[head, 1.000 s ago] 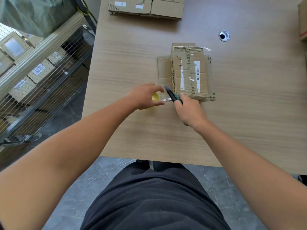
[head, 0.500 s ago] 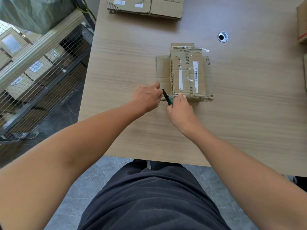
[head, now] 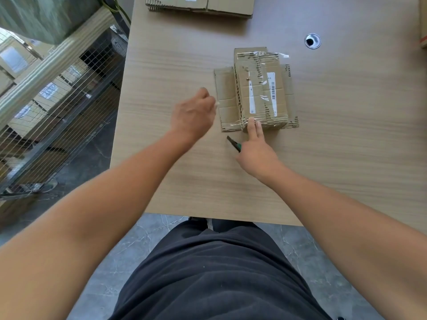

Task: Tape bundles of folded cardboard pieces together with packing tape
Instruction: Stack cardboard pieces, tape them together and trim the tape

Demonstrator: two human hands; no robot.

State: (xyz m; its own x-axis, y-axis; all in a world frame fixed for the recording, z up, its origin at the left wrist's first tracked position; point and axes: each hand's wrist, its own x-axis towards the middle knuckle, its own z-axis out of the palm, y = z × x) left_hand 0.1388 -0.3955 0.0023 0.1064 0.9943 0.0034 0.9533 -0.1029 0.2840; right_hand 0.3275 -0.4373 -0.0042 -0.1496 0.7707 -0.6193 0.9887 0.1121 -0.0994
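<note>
Cardboard bundle point(head: 258, 93) on counter point(head: 346, 158). At its near edge, right hand point(head: 256, 155): two fingers point(head: 251, 127) pressing packing tape point(head: 238, 122), others gripping utility knife point(head: 233, 143). Just left of bundle, left hand point(head: 194, 114): blurred, hold unclear.

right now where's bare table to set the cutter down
Bare table right of the taped bundle, this side of the cable hole; between bundle and far cardboard stack. Crowded at its near-left corner, by left hand and right hand.

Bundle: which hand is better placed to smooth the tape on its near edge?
Right. The right hand has two fingers on the tape at the near edge of the bundle, though it holds a cutter; the left hand is off to the side.
</note>
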